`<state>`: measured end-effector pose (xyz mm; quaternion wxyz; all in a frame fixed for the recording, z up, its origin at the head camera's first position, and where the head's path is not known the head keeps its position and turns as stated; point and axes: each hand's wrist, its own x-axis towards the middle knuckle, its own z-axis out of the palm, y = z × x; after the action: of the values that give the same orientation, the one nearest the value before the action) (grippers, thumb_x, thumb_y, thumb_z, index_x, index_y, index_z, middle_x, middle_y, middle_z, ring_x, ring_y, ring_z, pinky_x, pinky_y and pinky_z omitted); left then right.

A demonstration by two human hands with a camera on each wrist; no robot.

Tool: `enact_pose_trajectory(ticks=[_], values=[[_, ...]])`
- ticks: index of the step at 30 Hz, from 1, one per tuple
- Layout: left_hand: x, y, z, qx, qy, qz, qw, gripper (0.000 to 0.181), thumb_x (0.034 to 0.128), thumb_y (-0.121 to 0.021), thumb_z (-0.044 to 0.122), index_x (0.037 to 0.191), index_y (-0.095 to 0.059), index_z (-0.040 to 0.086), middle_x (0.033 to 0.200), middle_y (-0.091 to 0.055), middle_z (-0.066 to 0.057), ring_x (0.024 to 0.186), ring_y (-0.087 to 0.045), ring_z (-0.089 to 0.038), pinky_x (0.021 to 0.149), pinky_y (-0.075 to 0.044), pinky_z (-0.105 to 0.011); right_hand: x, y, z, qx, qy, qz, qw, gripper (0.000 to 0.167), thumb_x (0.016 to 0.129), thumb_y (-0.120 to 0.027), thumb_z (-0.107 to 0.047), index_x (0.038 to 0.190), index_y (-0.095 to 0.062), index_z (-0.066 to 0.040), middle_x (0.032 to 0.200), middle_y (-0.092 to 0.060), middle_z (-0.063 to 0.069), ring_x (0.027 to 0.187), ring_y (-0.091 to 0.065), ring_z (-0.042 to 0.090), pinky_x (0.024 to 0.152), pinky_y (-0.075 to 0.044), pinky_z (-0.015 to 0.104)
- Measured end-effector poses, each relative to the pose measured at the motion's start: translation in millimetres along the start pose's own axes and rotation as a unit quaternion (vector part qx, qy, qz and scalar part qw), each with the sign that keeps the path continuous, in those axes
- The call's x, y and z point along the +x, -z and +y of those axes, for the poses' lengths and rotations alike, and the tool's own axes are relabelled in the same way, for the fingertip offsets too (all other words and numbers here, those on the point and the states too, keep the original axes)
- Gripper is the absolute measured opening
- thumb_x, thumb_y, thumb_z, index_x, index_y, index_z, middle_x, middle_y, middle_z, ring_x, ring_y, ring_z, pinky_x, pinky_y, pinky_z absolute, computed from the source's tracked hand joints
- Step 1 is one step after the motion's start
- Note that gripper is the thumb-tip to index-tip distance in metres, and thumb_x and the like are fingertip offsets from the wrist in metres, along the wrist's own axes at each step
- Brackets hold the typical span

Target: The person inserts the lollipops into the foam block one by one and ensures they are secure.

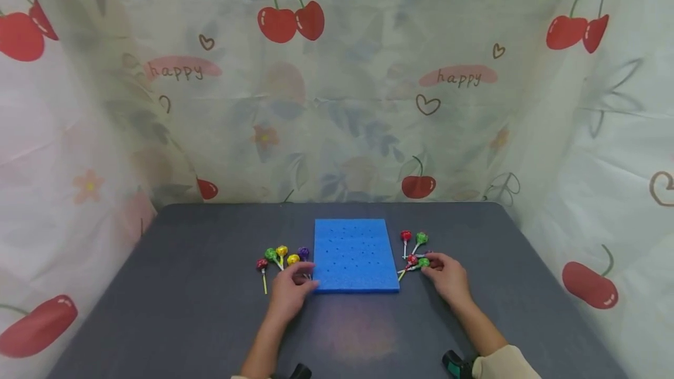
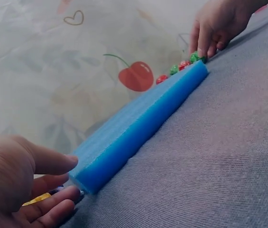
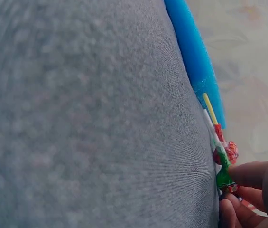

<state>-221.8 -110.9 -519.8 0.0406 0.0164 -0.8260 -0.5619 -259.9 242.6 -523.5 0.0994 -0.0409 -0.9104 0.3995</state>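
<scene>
A blue foam board (image 1: 355, 256) dotted with small holes lies flat on the table. My left hand (image 1: 291, 294) is at its near left corner, fingers apart and loosely bent. In the left wrist view, the left thumb (image 2: 53, 160) is at the corner of the board (image 2: 138, 128), with a stick end by the fingers. Right of the board, my right hand (image 1: 450, 279) pinches a green lollipop (image 1: 423, 262); the right wrist view shows thumb and fingers at its green wrapper (image 3: 224, 178). A red lollipop (image 3: 229, 152) with a yellow stick lies against it.
Left of the board lie a red lollipop (image 1: 262, 264), a green one (image 1: 271, 254), yellow ones (image 1: 282, 250) and a purple one (image 1: 303, 252). Beyond my right hand are another red (image 1: 405, 235) and green lollipop (image 1: 422, 238). A patterned curtain (image 1: 342, 75) surrounds the grey table (image 1: 210, 285).
</scene>
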Motion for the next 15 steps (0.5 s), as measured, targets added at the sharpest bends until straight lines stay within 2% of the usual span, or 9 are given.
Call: enact_pose_trajectory(ticks=[5, 11, 15], values=[[-0.8, 1.4, -2.4, 0.024, 0.019, -0.002, 0.9995, 0.029, 0.0872, -0.074, 0.012, 0.115, -0.068, 0.012, 0.109, -0.066, -0.005, 0.088, -0.06, -0.019, 0.073, -0.052, -0.034, 1.6, 0.5, -1.6, -0.015, 0.003, -0.006, 0.9999, 0.028, 0.086, -0.072, -0.007, 0.112, -0.067, 0.001, 0.089, -0.064, 0.009, 0.08, -0.059, 0.022, 0.068, -0.045, 0.035], [1.7, 2.2, -1.2, 0.049, 0.024, -0.008, 0.9985, 0.029, 0.0852, -0.076, 0.015, 0.113, -0.069, 0.013, 0.101, -0.065, -0.004, 0.081, -0.056, -0.018, 0.068, -0.048, -0.033, 2.1, 0.6, -1.8, -0.031, 0.02, -0.011, 0.9992, 0.029, 0.085, -0.072, -0.007, 0.112, -0.067, 0.002, 0.086, -0.061, 0.008, 0.076, -0.055, 0.021, 0.065, -0.042, 0.034], [3.1, 1.6, 1.4, 0.062, 0.03, -0.012, 0.9976, 0.029, 0.0842, -0.077, 0.016, 0.112, -0.07, 0.015, 0.098, -0.065, -0.003, 0.08, -0.055, -0.018, 0.067, -0.047, -0.033, 1.2, 0.9, -1.6, -0.039, 0.018, -0.018, 0.9989, 0.028, 0.086, -0.073, -0.008, 0.112, -0.067, 0.001, 0.086, -0.06, 0.008, 0.076, -0.052, 0.022, 0.065, -0.04, 0.034]])
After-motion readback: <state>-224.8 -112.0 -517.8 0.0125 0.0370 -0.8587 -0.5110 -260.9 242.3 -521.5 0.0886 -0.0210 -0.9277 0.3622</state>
